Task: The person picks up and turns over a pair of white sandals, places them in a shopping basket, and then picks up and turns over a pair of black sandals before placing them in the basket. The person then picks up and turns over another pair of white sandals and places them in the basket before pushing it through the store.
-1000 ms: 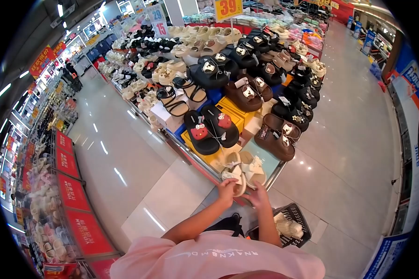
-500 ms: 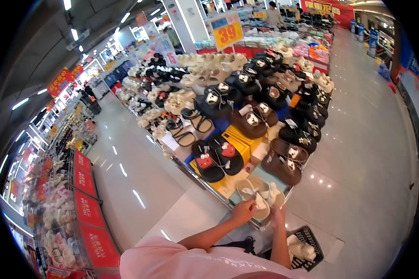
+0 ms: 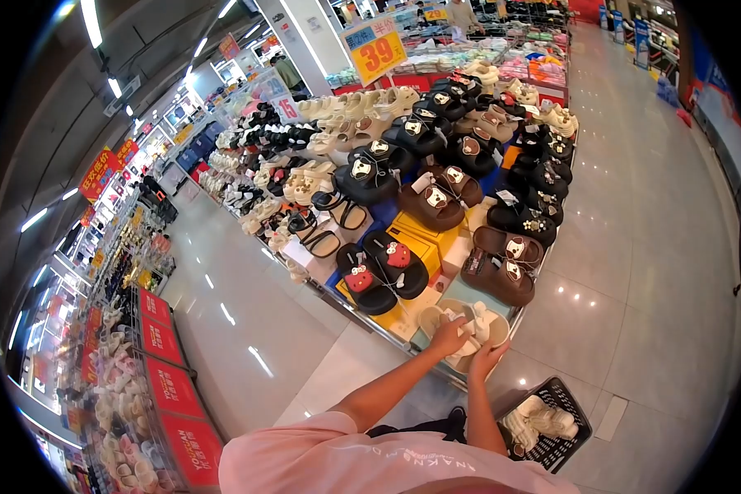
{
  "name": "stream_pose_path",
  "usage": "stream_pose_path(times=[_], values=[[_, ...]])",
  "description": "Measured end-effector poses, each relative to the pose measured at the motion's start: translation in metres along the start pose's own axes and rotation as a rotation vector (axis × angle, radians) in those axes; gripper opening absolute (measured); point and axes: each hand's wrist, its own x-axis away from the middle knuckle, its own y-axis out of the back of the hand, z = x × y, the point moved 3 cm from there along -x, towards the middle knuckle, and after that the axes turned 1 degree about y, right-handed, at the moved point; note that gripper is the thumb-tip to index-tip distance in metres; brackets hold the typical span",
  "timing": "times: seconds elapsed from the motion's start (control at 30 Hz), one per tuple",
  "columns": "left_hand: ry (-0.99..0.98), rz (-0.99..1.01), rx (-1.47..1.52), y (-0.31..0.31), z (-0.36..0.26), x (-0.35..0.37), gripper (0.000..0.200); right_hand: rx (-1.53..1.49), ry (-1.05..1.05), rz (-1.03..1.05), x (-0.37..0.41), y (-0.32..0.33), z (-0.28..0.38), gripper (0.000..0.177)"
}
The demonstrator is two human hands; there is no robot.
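Note:
A pair of cream sandals [image 3: 494, 325] with pale bows is at the near corner of the shoe display table. My left hand [image 3: 449, 338] is closed at the bow and strap of the left part of the pair. My right hand [image 3: 487, 359] has its fingers wrapped round the near right edge of the pair. Just beyond are black slippers with red cat faces [image 3: 382, 270] and brown clogs [image 3: 502, 266]. They stand on yellow boxes [image 3: 422, 240] and pale lids.
A black basket [image 3: 580, 412] holding cream shoes [image 3: 542, 418] is low at my right. Many shoes cover the table behind, under a "39" sign [image 3: 376, 51]. Another shoe rack [image 3: 173, 385] with red panels runs along the left. A person [image 3: 463, 16] stands far back.
The view has shifted, and more of the basket shows. My left hand has moved up over the bows, and both hands are closer together at the cream sandals.

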Motion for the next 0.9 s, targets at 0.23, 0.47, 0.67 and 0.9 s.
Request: stream_pose_path(times=[0.23,0.47,0.67,0.9], values=[[-0.047,-0.258,0.015,0.030,-0.009,0.005,0.037,-0.034,-0.008,0.212,-0.011,-0.022,0.047,0.052],[-0.064,-0.143,0.015,0.009,0.029,-0.005,0.043,0.651,0.223,0.350,-0.040,-0.002,0.000,0.045],[-0.162,-0.217,0.031,0.038,0.022,0.036,0.046,0.561,0.205,0.338,-0.018,0.065,-0.002,0.044],[0.238,-0.153,0.648,0.068,0.159,0.268,0.045,1.046,0.185,0.719,0.047,0.310,-0.115,0.037]])
